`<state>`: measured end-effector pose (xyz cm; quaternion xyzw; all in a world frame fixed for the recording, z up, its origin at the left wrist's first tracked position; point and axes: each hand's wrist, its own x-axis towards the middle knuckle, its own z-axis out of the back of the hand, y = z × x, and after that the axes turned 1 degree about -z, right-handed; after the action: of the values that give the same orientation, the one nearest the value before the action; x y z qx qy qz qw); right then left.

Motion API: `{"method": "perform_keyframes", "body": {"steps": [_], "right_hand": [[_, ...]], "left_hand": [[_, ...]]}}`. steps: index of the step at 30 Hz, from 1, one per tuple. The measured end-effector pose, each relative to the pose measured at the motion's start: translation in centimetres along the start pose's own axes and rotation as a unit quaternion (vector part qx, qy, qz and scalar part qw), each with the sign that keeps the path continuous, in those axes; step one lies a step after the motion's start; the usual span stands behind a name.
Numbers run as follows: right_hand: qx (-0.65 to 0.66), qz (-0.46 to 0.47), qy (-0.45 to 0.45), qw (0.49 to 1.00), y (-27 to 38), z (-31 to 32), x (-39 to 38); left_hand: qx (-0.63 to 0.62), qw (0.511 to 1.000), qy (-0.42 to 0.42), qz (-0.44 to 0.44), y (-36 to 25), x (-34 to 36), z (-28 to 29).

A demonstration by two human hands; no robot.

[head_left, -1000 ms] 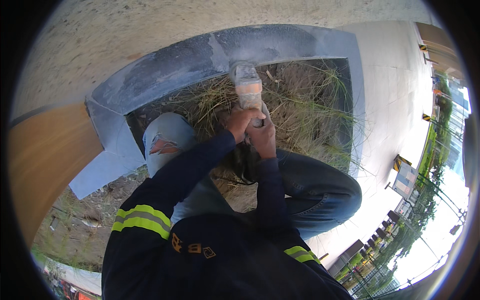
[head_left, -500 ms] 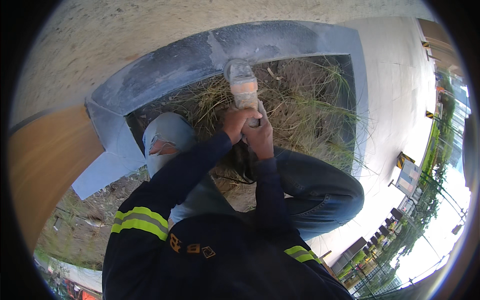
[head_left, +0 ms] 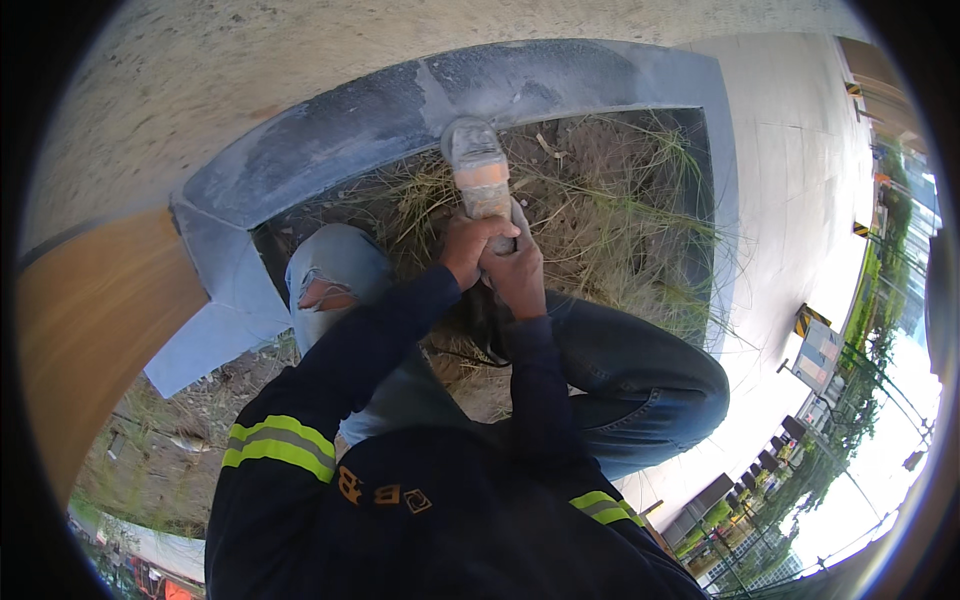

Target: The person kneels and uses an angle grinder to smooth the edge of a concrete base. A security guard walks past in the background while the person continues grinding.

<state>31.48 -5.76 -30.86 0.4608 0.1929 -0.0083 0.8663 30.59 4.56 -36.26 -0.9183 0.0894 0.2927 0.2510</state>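
A dusty angle grinder (head_left: pixel 486 190) points away from me, its disc end at the inner edge of a grey stone kerb (head_left: pixel 380 118). My left hand (head_left: pixel 470 245) wraps round its body from the left. Just behind, on the right side, my right hand (head_left: pixel 516 272) grips the same tool, so both hands are closed on it. Whitish dust coats the tool and parts of the kerb top. The underside of the disc and its exact contact with the stone are hidden from above.
Inside the kerb lies a bed of soil with dry grass (head_left: pixel 620 220). My bent knees (head_left: pixel 640 385) stand on either side of the tool. A brown curved panel (head_left: pixel 110 330) rises at left, and pale paving (head_left: pixel 790 180) stretches along the right.
The grinder's head has shifted slightly left along the kerb edge, and both hands have moved a little with it. My grip looks the same.
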Motion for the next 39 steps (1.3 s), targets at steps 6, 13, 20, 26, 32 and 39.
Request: {"method": "perform_keyframes", "body": {"steps": [6,13,20,26,32,39], "right_hand": [[0.045,-0.027,-0.007,0.999,-0.5,2.4,1.2],[0.038,-0.011,0.034,0.999,-0.8,-0.6,-0.4],[-0.006,-0.003,-0.023,1.0,-1.6,2.2,1.5],[0.025,-0.021,0.023,0.999,-0.2,0.2,0.3],[0.015,-0.004,-0.001,1.0,-1.8,-0.2,0.7],[0.027,0.009,-0.025,0.999,-1.5,1.3,1.0]], "left_hand": [[0.068,0.997,-0.024,0.024,1.7,2.6,-2.5],[0.038,0.996,-0.078,-0.008,0.0,-0.8,0.5],[0.075,0.997,-0.016,0.015,1.1,2.2,-2.5],[0.022,0.999,-0.039,0.004,-0.1,0.0,-0.6],[0.027,1.0,0.009,0.0,0.5,0.7,0.2],[0.041,0.999,-0.019,0.015,1.0,1.7,-2.1]]}}
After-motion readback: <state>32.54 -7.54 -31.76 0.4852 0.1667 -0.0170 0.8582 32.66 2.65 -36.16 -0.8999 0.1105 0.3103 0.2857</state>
